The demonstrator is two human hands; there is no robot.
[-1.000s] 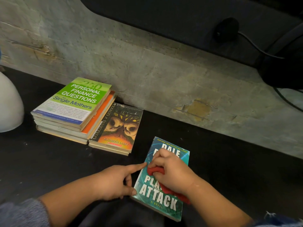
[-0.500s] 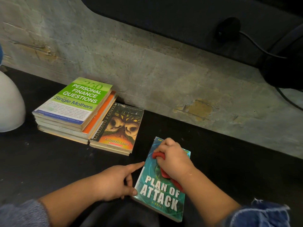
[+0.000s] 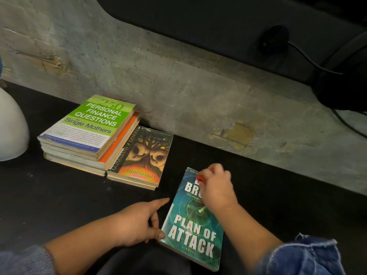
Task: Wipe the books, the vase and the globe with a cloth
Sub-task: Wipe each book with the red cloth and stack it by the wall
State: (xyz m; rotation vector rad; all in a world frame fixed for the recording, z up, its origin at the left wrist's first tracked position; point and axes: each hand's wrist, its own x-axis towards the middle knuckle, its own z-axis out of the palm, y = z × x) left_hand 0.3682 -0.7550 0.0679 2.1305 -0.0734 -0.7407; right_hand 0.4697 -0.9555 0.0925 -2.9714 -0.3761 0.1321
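Note:
A teal paperback, Plan of Attack (image 3: 193, 231), lies flat on the black shelf near the front edge. My right hand (image 3: 216, 187) grips a red cloth (image 3: 201, 178) and presses it on the book's far end; most of the cloth is hidden under the hand. My left hand (image 3: 137, 221) rests beside the book's left edge, forefinger stretched out, thumb touching the near left corner. An owl-cover paperback (image 3: 143, 155) lies to the left, next to a stack of books (image 3: 89, 132) with a green cover on top. A white rounded object (image 3: 11, 132), possibly the vase, shows at the far left.
A rough grey concrete wall (image 3: 178, 80) runs along the back of the black shelf (image 3: 49, 195). Above it sits a dark panel with a round black fitting (image 3: 274, 39) and a cable. A dark bulky object (image 3: 341, 86) hangs at the upper right.
My right hand has slid the red cloth up the teal cover from its middle to its far end, uncovering the title. The left hand has stayed in place.

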